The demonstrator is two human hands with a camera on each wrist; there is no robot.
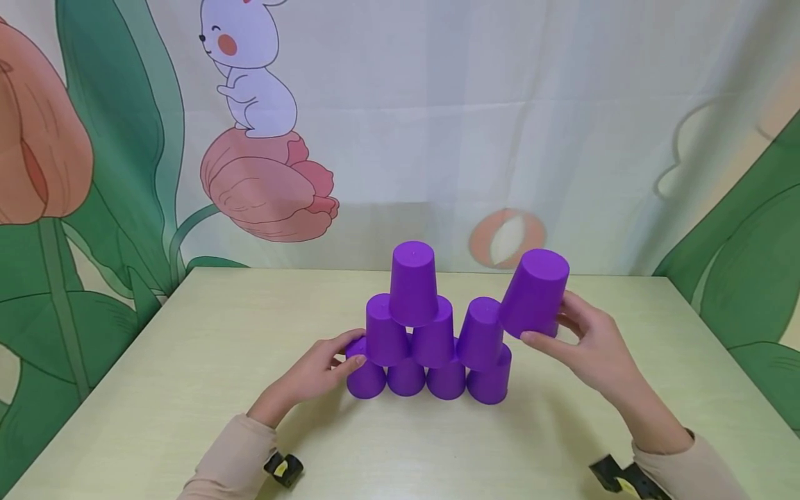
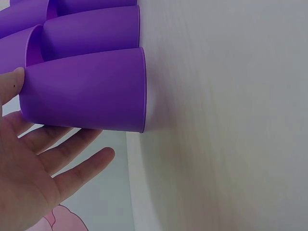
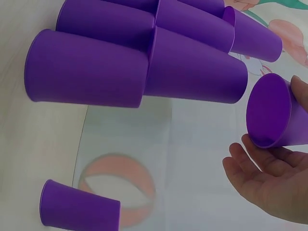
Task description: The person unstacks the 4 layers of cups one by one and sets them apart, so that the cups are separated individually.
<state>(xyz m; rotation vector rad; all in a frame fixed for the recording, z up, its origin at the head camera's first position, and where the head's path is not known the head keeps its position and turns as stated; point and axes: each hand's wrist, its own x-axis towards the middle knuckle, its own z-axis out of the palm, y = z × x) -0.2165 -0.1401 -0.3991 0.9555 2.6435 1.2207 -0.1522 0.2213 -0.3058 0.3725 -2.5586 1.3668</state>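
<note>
Upside-down purple cups stand stacked in rows, with several in the bottom row (image 1: pixel 446 382), three in the middle row (image 1: pixel 432 340) and a single top cup (image 1: pixel 414 285) over the left pair. My left hand (image 1: pixel 319 371) holds the leftmost bottom cup (image 2: pixel 86 91) lightly between thumb and forefinger, its other fingers spread out. To the right of the stack, my right hand (image 1: pixel 590 340) grips a raised purple cup (image 1: pixel 536 292), tilted with its mouth downward. The right wrist view shows this cup's open mouth (image 3: pixel 269 113), apart from the stack.
Another purple cup (image 3: pixel 82 207) stands on the table behind the raised one, mostly hidden in the head view. The pale table (image 1: pixel 250 312) ends at a printed curtain (image 1: pixel 387 139). Dark wrist devices (image 1: pixel 284 470) sit at both sleeves.
</note>
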